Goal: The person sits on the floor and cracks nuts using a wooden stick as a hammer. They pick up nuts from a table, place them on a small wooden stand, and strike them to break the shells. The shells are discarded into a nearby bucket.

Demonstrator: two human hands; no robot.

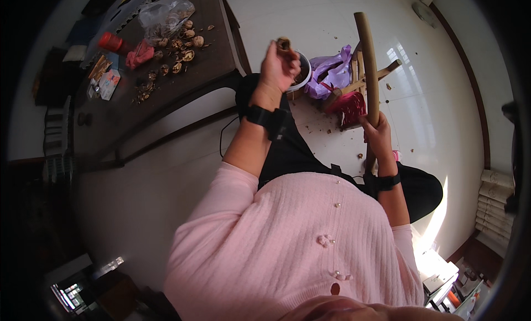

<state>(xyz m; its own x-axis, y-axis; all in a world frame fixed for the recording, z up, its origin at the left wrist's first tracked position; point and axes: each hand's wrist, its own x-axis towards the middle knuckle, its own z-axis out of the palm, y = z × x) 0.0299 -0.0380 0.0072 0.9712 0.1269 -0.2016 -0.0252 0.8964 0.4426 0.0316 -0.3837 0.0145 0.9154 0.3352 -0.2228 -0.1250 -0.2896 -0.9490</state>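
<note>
My left hand [280, 68] is raised by the table's near corner, its fingers around a walnut shell piece [283, 43] with a dark hollow side. Under that hand stands a white-rimmed bucket [306, 78], partly hidden by it, with brown pieces inside. My right hand [378, 134] grips a thick, slightly curved wooden pole [367, 63] low on its length. The pole rises past a wooden frame [356, 84] on the floor, and whether the two are joined I cannot tell. Broken walnuts [178, 55] lie scattered on the dark wooden table [199, 76].
Beside the bucket lie a purple plastic bag [330, 74] and a dark pink item [350, 107]. Shell crumbs dot the tiled floor [419, 130]. On the table are a clear plastic bag [170, 14], a red-lidded jar [111, 42] and a red cloth or bag [140, 54].
</note>
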